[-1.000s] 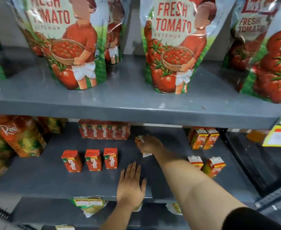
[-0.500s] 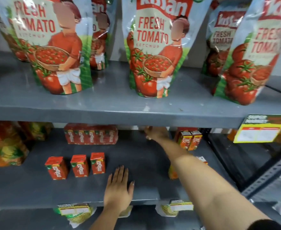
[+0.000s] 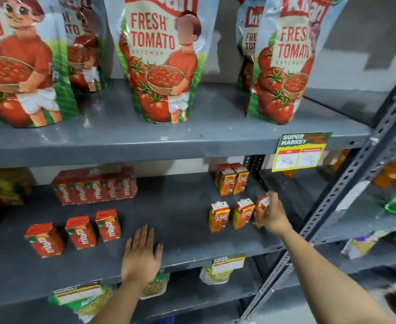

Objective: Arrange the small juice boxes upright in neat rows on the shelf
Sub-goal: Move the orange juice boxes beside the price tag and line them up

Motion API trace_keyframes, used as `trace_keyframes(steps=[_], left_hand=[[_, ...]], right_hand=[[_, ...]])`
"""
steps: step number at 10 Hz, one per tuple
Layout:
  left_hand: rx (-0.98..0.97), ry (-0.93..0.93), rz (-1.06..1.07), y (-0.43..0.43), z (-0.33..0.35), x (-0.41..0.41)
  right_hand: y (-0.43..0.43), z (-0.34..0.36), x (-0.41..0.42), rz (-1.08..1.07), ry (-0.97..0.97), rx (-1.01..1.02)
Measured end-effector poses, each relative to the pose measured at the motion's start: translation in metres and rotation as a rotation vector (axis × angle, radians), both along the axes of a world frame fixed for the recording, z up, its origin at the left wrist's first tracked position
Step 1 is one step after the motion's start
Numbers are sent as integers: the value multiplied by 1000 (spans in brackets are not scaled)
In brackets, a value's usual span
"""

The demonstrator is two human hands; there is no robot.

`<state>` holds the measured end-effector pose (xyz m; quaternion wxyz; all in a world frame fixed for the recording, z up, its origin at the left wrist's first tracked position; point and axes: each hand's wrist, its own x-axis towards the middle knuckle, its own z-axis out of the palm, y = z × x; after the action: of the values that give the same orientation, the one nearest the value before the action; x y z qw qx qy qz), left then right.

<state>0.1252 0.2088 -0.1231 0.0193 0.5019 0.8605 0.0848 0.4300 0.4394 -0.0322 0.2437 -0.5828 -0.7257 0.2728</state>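
On the grey middle shelf (image 3: 180, 220) three red Maaza juice boxes (image 3: 81, 232) stand upright in a front row at the left. A shrink-wrapped pack of Maaza boxes (image 3: 94, 185) sits behind them. At the right, two orange Real juice boxes (image 3: 233, 181) stand at the back. In front of them stand another two, one (image 3: 218, 216) left of the other (image 3: 243, 213). My right hand (image 3: 273, 218) is shut on a third orange box (image 3: 262, 206) beside that front pair. My left hand (image 3: 142, 256) lies flat, fingers apart, on the shelf's front edge.
Large tomato ketchup pouches (image 3: 162, 59) stand on the shelf above. A yellow-green price tag (image 3: 300, 150) hangs from that shelf's edge. A slanted perforated metal upright (image 3: 346, 183) runs at the right. Juice cartons (image 3: 2, 188) sit at the far left, noodle packs (image 3: 84, 298) below.
My right hand has come from the back middle of the shelf to the right front and now grips an orange box beside two upright ones. The view has shifted right. My left hand stays flat.
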Motion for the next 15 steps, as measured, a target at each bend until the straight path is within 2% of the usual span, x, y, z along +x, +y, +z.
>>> trace_keyframes(steps=[1,2,3,4,5,6,7,8,9,12,14,15], left_hand=[[-2,7,-5,-1,3,1],[-2,2,0,-2,3,2],[-8,-21,2,-1,3,2],[-4,-21,-5,-1,3,3],[2,-25,-6,-2,3,2],[-2,-23,-7,-1,3,3],[-2,-15,-4,-1,2,1],[11,-13,-2,0,1,1],[12,-13,-1,0,-1,1],[6,-3,4,1,-2,1],[7,1,1,0,-1,1],[7,-1,6,0,-1,2]], right_hand=[[-8,-7,6,19,-27,-49],[-5,7,12,130,-128,-75],[6,24,19,242,-154,-56],[14,29,22,309,-291,28],[17,26,19,204,-362,76],[22,31,16,162,-450,-7],[26,37,17,293,-514,-110],[32,41,21,346,-481,-58],[37,43,22,251,-409,-11],[38,40,19,309,-455,-40],[35,37,18,133,-310,-36],[27,32,11,13,-302,-1]])
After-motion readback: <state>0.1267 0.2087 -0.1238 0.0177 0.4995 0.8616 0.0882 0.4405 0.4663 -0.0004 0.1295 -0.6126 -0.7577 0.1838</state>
